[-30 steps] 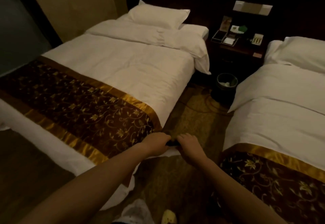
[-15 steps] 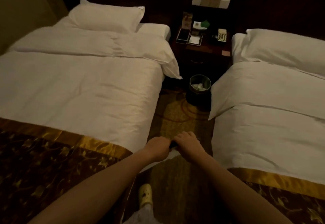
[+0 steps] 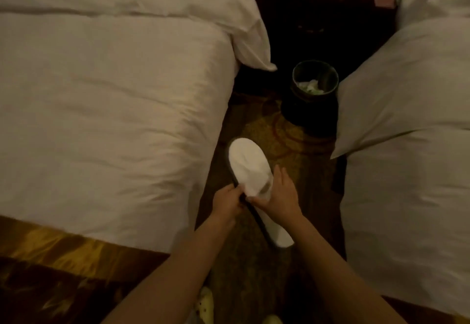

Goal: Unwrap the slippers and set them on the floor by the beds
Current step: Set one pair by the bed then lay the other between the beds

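Left bed (image 3: 106, 110): white duvet fills the left side of the view; a gold and brown runner (image 3: 50, 267) crosses its foot, nearest me.

My left hand (image 3: 226, 202): low in the aisle, just off the left bed's edge. My grip is closed, fingers curled around the dark rim of the sole at the slippers' left edge.

Slippers (image 3: 250, 168): white, with a dark sole edge, held between my two hands above the carpet in the aisle, toe pointing away from me and heel towards me. I cannot tell whether this is one slipper or a pair pressed flat together. I see no wrapper on them, though the light is dim.

My right hand (image 3: 281, 196): touching the right side of the slippers. My thumb pinches the white fabric near the opening; my other fingers are stretched out flat and loose along the upper, not curled.

Carpet (image 3: 256, 125): patterned, dark gold, bare ahead of the slippers.

Bin (image 3: 315, 82): dark, round, with crumpled paper inside, further up the aisle, well apart from my hands.

Right bed (image 3: 412, 145): white duvet fills the right side.

Step in hand: I judge the unwrapping done or nearly so; I seem to be parting or opening the slippers before setting them down.

Next move: I would separate them if they are two, then lower them soles down onto the carpet, side by side.
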### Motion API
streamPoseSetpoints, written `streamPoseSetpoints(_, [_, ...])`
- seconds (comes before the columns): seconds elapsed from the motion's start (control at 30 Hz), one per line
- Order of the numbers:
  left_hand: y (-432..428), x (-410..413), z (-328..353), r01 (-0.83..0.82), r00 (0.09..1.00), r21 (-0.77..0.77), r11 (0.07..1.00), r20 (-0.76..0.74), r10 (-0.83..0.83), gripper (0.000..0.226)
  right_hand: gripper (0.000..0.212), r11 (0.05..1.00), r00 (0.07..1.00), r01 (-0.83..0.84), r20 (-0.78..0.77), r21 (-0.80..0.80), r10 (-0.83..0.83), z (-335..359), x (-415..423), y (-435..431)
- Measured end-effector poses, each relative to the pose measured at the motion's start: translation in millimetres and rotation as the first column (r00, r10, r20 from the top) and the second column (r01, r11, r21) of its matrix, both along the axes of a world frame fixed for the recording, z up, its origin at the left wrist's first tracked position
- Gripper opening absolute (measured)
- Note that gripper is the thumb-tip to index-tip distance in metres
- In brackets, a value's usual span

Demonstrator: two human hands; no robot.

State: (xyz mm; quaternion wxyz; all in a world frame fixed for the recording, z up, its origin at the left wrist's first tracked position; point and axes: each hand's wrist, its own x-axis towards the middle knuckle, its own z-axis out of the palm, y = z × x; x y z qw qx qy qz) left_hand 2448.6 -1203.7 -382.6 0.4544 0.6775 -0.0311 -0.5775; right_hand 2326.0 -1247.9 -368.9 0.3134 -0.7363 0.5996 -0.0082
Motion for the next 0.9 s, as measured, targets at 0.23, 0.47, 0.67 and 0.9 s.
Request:
streamPoseSetpoints(0.23, [-21,-17,-199,-0.147,0.917,-0.018,0.989,-0.378,0.13,0.02,0.115,0.992,0.999,-0.03,0.039,0.123,0.026,-215,-17,-23])
streamPoseSetpoints(0.47, [-38,-9,-346,-0.137,0.923,-0.168,0.976,-0.378,0.064,0.021,0.112,0.974,0.985,-0.144,0.123,0.172,0.123,-355,-28,-79])
streamPoseSetpoints(0.67, [-39,5,-397,-0.168,0.922,-0.047,0.985,-0.36,0.14,0.016,0.11,0.991,0.986,-0.045,0.165,0.122,0.025,-412,-34,-105])
streamPoseSetpoints(0.9, [-14,22,-405,-0.079,0.947,0.176,0.981,-0.295,0.129,0.033,0.109,0.99,0.99,-0.137,-0.019,-0.039,0.136,-454,-42,-122])
